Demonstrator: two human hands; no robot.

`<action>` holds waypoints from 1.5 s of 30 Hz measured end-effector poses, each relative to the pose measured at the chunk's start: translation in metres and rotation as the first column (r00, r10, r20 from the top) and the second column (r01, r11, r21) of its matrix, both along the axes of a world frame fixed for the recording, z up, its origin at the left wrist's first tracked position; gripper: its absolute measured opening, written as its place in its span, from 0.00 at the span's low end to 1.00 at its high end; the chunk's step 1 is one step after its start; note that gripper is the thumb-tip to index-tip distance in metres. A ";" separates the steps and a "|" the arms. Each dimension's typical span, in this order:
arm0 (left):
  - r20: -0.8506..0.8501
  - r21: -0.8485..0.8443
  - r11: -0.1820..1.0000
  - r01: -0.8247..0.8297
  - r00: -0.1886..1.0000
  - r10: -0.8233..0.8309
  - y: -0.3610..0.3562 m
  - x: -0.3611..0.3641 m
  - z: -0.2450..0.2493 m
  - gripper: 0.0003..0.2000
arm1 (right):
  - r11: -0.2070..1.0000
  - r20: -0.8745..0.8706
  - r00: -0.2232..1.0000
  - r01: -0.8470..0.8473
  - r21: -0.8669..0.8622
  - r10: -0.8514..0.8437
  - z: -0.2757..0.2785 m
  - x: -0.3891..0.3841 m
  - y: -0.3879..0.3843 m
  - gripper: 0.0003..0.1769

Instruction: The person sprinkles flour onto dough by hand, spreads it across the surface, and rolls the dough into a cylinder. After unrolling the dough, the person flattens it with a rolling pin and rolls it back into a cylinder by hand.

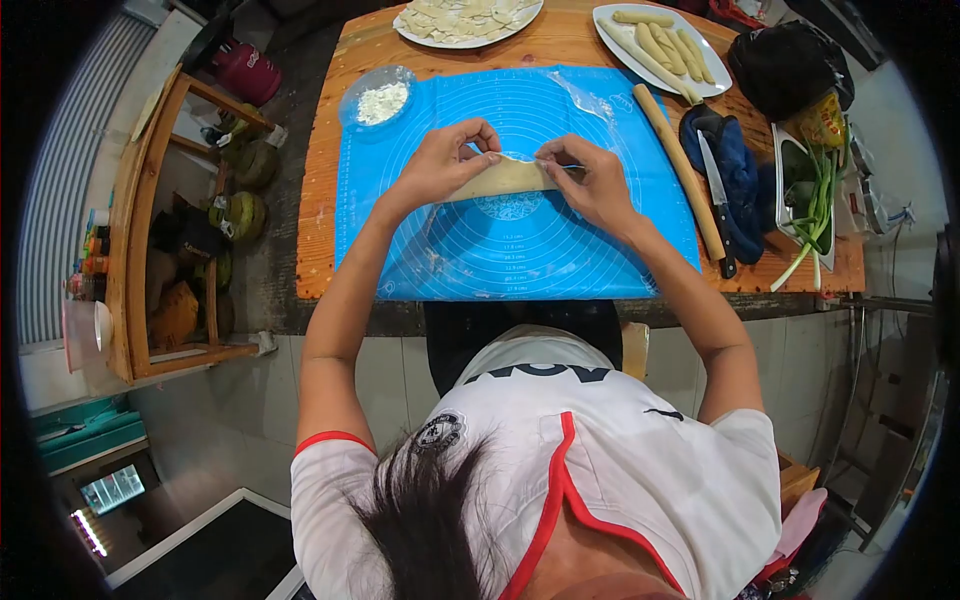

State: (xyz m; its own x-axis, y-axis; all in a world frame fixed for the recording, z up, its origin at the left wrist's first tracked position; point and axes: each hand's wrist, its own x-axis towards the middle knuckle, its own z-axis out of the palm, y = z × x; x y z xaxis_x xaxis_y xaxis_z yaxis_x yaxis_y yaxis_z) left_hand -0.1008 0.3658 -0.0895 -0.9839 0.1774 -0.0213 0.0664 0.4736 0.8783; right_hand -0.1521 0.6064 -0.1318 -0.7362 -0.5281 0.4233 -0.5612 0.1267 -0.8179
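Note:
A pale strip of dough (505, 178) lies across the middle of the blue silicone mat (520, 262), which is printed with circles and dusted with flour. My left hand (450, 160) pinches the far edge of the dough near its left side. At the right end, my right hand (590, 180) has thumb and finger closed on the same edge. Under my left palm part of the dough is hidden. A bowl of white flour (383, 102) stands at the mat's far left corner. Along the mat's right side rests a wooden rolling pin (678, 165).
At the back are a plate of flat dough pieces (468, 22) and a white plate (714, 86) of dough rolls. On the right lie a knife (717, 190), a dark blue cloth (740, 165), a black bag (790, 62), and a metal tray (785, 150) with green onions (822, 200).

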 end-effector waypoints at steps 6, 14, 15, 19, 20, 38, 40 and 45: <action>-0.056 -0.154 0.987 -0.049 0.998 0.041 -0.003 -0.013 -0.019 0.11 | 0.968 -0.017 0.999 0.039 0.248 -0.036 0.008 -0.020 -0.005 0.08; -0.007 -0.106 0.991 -0.082 0.997 0.081 -0.010 -0.020 -0.034 0.09 | 0.874 -0.074 0.995 0.094 0.476 -0.067 0.013 -0.022 -0.002 0.10; 0.045 -0.086 0.994 -0.062 0.997 0.066 -0.012 -0.021 -0.034 0.08 | 0.909 -0.209 0.978 0.110 0.402 -0.026 0.012 -0.021 -0.003 0.11; 0.065 -0.110 0.991 -0.072 0.995 0.080 -0.009 -0.022 -0.034 0.08 | 0.958 -0.517 0.841 -0.007 0.285 0.160 0.009 -0.008 -0.006 0.16; 0.035 -0.121 0.989 -0.083 0.995 0.088 -0.007 -0.022 -0.033 0.08 | 0.949 -0.535 0.814 -0.061 0.308 0.226 0.008 -0.004 -0.007 0.17; -0.387 -0.483 0.873 -0.074 0.912 -0.136 0.024 0.067 -0.011 0.21 | 0.914 -0.485 0.865 0.088 0.397 0.128 -0.001 0.028 0.025 0.24; -0.379 -0.501 0.862 -0.079 0.915 -0.136 0.026 0.072 -0.007 0.21 | 0.908 -0.434 0.890 0.058 0.415 0.141 0.007 0.030 0.033 0.23; -0.369 -0.517 0.854 -0.055 0.915 -0.165 0.027 0.083 -0.004 0.20 | 0.897 -0.319 0.934 -0.004 0.442 0.161 0.020 0.041 0.046 0.22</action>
